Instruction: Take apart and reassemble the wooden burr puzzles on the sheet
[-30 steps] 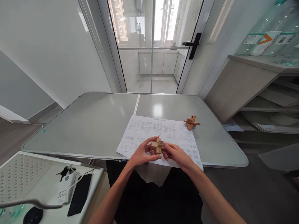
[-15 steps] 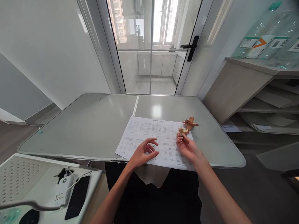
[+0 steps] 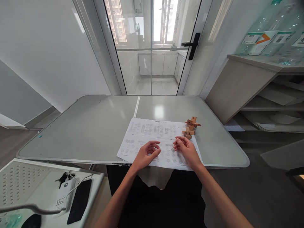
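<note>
A printed instruction sheet (image 3: 142,131) with rows of small diagrams lies on the table. Over its lower middle my left hand (image 3: 146,155) is open, thumb and fingers curved apart with nothing between them. To its right, my right hand (image 3: 187,152) is also empty, its fingers loosely bent and apart. Just beyond the right hand, a small assembly of light wooden puzzle pieces (image 3: 188,133) rests at the sheet's right edge. Close behind it sits a darker interlocked wooden puzzle (image 3: 193,122) with crossing pieces. Whether the two wooden groups touch, I cannot tell.
The grey table (image 3: 106,126) has a seam near its middle. At lower left, a white perforated stand (image 3: 21,177) bears keys, a white power bank (image 3: 64,193) and a black phone (image 3: 79,201). Shelving (image 3: 251,85) with plastic bottles (image 3: 263,38) stands at right; a glass door is ahead.
My right hand has let go of the light wooden pieces and moved left and slightly toward me. The pieces now stand at the sheet's edge. My left hand stays about where it was.
</note>
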Tool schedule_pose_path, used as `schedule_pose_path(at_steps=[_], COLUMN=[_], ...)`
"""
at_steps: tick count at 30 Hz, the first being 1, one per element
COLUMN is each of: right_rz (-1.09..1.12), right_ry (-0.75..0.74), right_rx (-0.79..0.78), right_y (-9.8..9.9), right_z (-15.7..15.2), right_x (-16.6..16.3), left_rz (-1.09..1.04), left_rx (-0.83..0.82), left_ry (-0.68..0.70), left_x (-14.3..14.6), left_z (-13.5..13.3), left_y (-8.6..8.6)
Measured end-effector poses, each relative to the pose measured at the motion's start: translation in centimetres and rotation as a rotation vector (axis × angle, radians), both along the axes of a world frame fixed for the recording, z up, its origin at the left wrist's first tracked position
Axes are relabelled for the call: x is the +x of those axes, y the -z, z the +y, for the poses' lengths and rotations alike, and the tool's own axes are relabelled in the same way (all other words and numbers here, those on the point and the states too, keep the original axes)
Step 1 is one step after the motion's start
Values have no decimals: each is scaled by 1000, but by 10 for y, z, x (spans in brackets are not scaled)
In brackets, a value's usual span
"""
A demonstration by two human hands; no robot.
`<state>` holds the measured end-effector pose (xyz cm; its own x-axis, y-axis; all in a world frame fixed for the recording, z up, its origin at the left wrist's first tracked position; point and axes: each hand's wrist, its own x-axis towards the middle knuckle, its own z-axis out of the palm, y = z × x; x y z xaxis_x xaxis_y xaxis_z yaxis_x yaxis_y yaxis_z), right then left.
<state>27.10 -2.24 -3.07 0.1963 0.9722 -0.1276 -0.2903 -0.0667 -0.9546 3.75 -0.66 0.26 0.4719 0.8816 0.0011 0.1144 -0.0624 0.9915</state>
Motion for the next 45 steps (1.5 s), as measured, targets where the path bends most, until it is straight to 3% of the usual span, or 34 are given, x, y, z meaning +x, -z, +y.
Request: schedule_pose_path(at_steps=[6,11,19,28,45], right_rz=[-279,-377,-382,-318,-378], right_ry=[-80,-123,-145,-67,-101], right_rx=[81,105,116,99,118], right_y=[1,0,3,3,-7], right_z=[5,8,11,11,5], right_x=[6,16,21,22,17], left_rz=[38,135,177,142,220], left_rx=[13,53,78,92,126], left_ry=[12,-58,-202,-353,-380], left_x=[5,-23,-67,-71,-70], left_z=[3,23,47,49,45], left_y=[-1,-1,-7,2,1])
